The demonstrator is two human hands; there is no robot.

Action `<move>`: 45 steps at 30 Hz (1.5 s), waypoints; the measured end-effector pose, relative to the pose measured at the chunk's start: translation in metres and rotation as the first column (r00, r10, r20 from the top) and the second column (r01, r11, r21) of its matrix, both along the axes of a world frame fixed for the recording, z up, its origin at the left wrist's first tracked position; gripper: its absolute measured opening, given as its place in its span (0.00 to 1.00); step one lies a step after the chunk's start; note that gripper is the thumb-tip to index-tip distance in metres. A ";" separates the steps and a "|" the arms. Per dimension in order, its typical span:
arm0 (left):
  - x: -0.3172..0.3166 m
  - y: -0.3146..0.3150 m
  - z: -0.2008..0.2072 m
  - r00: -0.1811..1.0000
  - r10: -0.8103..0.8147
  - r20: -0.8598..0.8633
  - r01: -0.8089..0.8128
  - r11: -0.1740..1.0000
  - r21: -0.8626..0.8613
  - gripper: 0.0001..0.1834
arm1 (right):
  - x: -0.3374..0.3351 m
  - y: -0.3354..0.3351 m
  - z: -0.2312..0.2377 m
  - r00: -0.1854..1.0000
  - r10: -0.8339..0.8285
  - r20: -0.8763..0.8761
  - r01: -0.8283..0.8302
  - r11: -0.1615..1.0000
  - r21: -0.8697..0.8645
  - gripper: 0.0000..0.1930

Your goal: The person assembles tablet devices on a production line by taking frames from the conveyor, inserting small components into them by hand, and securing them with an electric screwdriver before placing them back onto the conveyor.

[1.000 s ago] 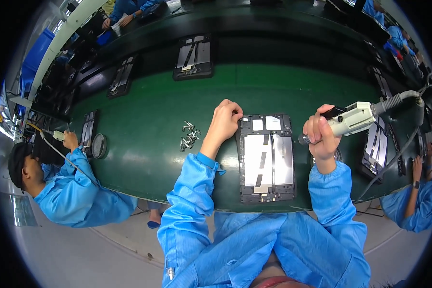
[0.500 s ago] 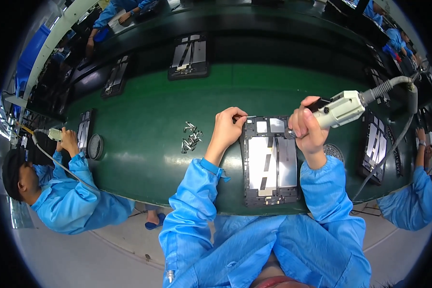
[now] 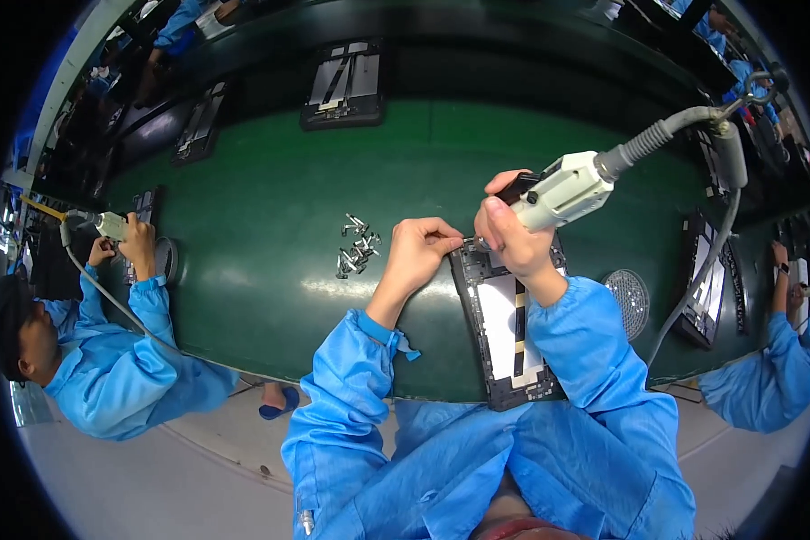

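Directly before me lies an opened tablet (image 3: 498, 310), black-framed with silvery-white panels and dark strips, now slightly tilted on the green table. My right hand (image 3: 524, 247) is wrapped round a cream electric screwdriver (image 3: 569, 191), holding it over the tablet's far edge; its tip is mostly hidden behind my fingers. At the tablet's far left corner my left hand (image 3: 416, 259) is closed in a pinch, thumb and forefinger together beside the screwdriver's tip. What they pinch is too small to make out. To the left sits a loose pile of small metal-and-black parts (image 3: 358, 250).
A round mesh-like dish (image 3: 627, 302) stands right of the tablet. From the screwdriver a grey cable (image 3: 713, 238) loops down at the right. More opened tablets lie at the back (image 3: 344, 85) and right (image 3: 704, 279). A co-worker (image 3: 117, 360) at the left holds another screwdriver.
My right hand has brought the screwdriver leftward to the tablet's far left corner, beside my left fingertips. The tablet has turned slightly and shifted nearer me.
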State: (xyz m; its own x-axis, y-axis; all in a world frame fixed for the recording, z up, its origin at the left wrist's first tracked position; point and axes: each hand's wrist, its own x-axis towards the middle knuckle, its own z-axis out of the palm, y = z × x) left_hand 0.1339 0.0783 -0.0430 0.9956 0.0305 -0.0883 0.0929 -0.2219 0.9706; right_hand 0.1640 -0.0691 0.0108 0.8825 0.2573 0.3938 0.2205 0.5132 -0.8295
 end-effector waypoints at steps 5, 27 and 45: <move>0.001 0.002 -0.004 0.999 -0.049 0.010 0.050 0.997 -0.054 0.03 | 0.006 0.008 -0.014 1.000 -0.023 0.017 0.023 1.000 -0.016 0.07; 0.005 0.002 -0.003 0.998 -0.058 -0.009 0.058 0.998 -0.031 0.03 | 0.004 0.015 -0.027 0.998 -0.060 0.000 0.060 0.995 -0.075 0.08; 0.002 0.004 0.007 0.999 -0.040 0.010 0.040 0.999 0.013 0.03 | 0.000 0.020 -0.034 0.987 -0.149 0.057 0.158 0.963 -0.220 0.08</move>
State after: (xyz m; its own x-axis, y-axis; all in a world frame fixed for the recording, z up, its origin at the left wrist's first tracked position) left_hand 0.1364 0.0819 -0.0355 0.9969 -0.0085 -0.0780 0.0737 -0.2376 0.9686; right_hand 0.1641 -0.0492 -0.0232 0.9030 0.2054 0.3774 0.3171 0.2738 -0.9080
